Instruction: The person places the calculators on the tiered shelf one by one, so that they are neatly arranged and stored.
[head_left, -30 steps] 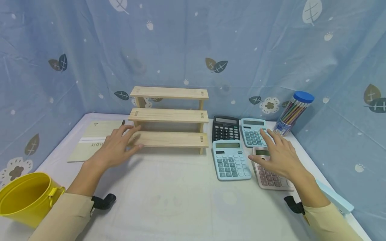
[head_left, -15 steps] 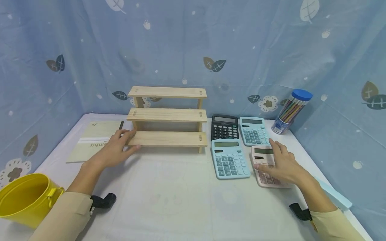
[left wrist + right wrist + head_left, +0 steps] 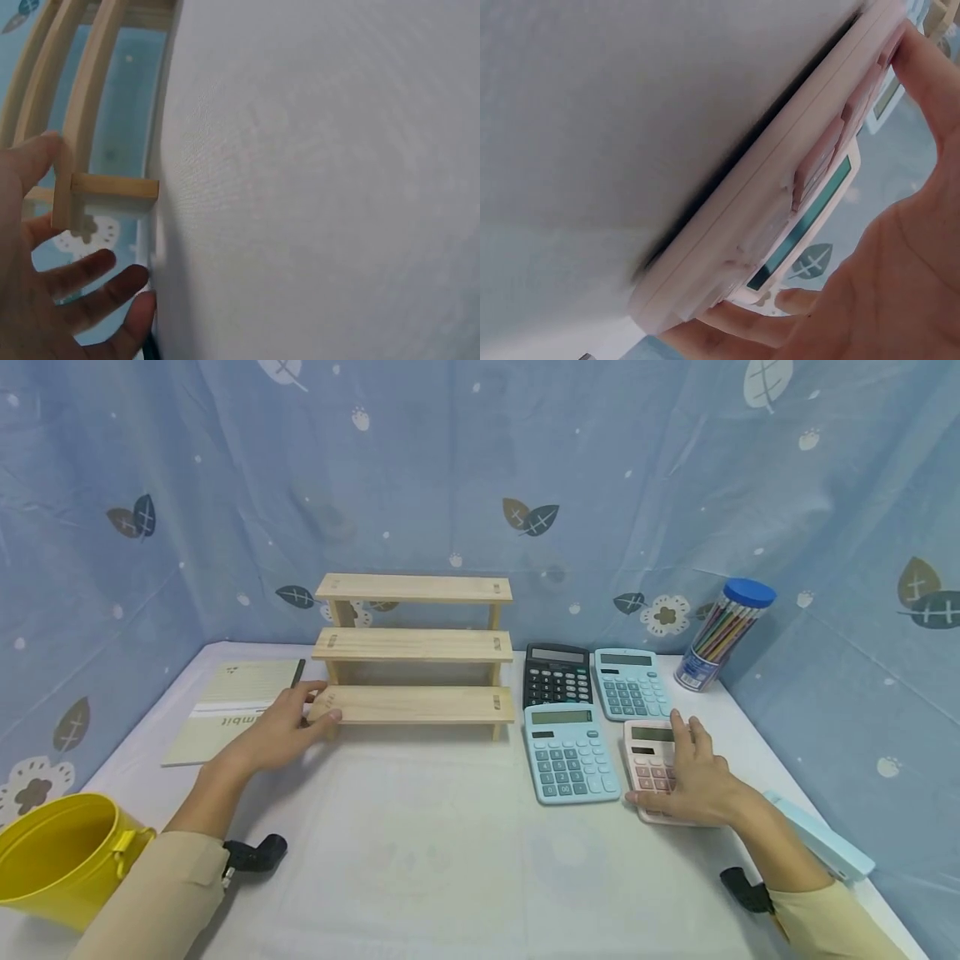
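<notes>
A three-tier wooden shelf rack (image 3: 412, 703) stands against the curtain. At its left end my left hand (image 3: 276, 735) pinches the lowest board; in the left wrist view the thumb and index finger meet its end, while the other fingers spread loosely. My right hand (image 3: 705, 785) spans a pink calculator (image 3: 651, 760) lying on the table. The thumb is at its left edge and the fingers reach its right side. In the right wrist view the fingers curl at the edge of the calculator (image 3: 780, 202). My palm hides much of its keypad in the head view.
Two light-blue calculators (image 3: 572, 756) and a black calculator (image 3: 557, 677) lie beside the pink one. A blue-lidded pencil jar (image 3: 716, 643) leans back right. A pale blue long object (image 3: 821, 839) lies near the right forearm. Left are a notebook (image 3: 225, 714) and a yellow bucket (image 3: 71, 860).
My right hand has come down and back toward me onto the pink calculator, its fingers settling at the edges. My left hand has closed in on the end of the lowest board.
</notes>
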Motion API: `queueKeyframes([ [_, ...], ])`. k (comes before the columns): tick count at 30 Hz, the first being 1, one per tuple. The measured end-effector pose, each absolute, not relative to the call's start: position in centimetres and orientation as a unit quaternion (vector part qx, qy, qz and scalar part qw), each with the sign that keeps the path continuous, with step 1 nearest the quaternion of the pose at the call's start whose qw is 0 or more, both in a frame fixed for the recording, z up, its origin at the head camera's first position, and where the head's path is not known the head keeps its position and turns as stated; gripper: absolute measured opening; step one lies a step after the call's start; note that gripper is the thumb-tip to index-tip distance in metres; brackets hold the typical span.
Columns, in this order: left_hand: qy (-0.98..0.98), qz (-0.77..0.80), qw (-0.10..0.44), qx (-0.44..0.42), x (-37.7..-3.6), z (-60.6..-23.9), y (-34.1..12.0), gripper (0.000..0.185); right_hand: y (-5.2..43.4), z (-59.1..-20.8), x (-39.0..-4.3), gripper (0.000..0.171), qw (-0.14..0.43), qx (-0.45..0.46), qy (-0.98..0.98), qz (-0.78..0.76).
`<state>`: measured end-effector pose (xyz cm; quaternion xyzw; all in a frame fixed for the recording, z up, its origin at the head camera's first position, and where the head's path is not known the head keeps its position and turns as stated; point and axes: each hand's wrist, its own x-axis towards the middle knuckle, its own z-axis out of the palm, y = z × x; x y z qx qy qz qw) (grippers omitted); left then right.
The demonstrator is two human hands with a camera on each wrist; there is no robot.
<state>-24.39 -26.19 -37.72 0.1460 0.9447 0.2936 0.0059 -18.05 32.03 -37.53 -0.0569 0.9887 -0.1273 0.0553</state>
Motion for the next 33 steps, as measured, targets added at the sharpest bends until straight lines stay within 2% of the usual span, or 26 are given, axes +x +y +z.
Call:
queueKeyframes([
  [7,0.938,0.314,0.021,0.145,-24.6,-37.9,-26.2,0.078,32.1,-38.2,-17.9,0.149,0.066,-0.067,0.989,-0.116],
  [17,0.934,0.323,0.027,0.147,-24.9,-37.9,-26.1,0.078,32.4,-36.8,-18.0,0.144,0.075,-0.048,0.984,-0.156],
  [25,0.934,0.327,0.038,0.142,-24.9,-38.2,-25.8,0.078,32.9,-35.8,-18.1,0.144,0.040,-0.044,0.977,-0.203],
  [33,0.937,0.319,0.040,0.137,-24.7,-37.7,-25.9,0.078,31.7,-34.3,-18.2,0.140,-0.025,-0.050,0.967,-0.249],
])
